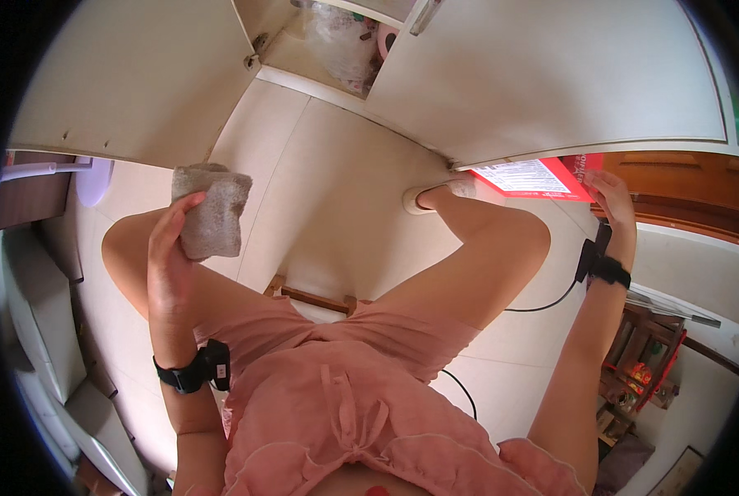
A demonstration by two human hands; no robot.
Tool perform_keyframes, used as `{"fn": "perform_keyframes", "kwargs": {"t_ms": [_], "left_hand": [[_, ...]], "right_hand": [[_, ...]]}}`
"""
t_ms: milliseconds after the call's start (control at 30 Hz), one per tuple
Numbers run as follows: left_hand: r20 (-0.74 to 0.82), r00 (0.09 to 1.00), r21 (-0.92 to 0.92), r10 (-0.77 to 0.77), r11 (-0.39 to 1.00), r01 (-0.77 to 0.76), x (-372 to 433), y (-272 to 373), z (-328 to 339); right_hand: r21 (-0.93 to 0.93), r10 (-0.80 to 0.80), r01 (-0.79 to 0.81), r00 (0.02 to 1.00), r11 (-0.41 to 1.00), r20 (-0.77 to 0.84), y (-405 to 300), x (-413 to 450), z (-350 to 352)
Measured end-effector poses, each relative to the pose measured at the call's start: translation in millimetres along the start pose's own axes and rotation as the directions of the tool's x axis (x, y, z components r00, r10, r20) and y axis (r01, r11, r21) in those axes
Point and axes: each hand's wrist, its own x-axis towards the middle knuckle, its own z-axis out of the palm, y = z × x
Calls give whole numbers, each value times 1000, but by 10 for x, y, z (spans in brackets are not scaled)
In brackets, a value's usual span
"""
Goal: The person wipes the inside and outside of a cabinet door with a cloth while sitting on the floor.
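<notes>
A folded grey cloth [214, 217] is held up in my left hand [174, 248], gripped between thumb and fingers above my left thigh. Out to the right, my right hand [614, 198] has its fingers at the right end of a red printed box or packet [531, 180] that bears writing. The upper edge of that red item is hidden behind a white cabinet door [555, 80]. Black straps with small devices circle both my wrists.
Another white door [128, 74] stands open at the upper left. Between the doors, a cabinet shelf [289, 56] holds a clear plastic bag [341, 46]. A wooden stool [317, 299] is beneath me. A black cable [549, 304] runs from the right wrist. Wooden racks [642, 353] stand at the right.
</notes>
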Motion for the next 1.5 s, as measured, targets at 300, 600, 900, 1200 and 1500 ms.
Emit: {"fn": "perform_keyframes", "kwargs": {"t_ms": [300,600,900,1200,1500], "left_hand": [[-31,999,-44,-17,999,16,206,-77,-53],[-42,999,-38,-28,999,27,283,-40,-7],[32,996,-131,-79,988,82,345,-59,78],[224,975,-350,-6,933,87,281,37,301],[316,941,-79,119,992,-99,28,161,469]], "right_hand": [[-641,-288,-260,730,722,-620,1138,857,-98],[-789,-467,-258,689,557,-555,2248,564,396],[250,468,-400,683,882,-560,2996,-89,417],[632,-273,181,961,754,51,-562,-1334,1492],[732,-413,-331,655,596,633,-1039,-1258,3607]]}}
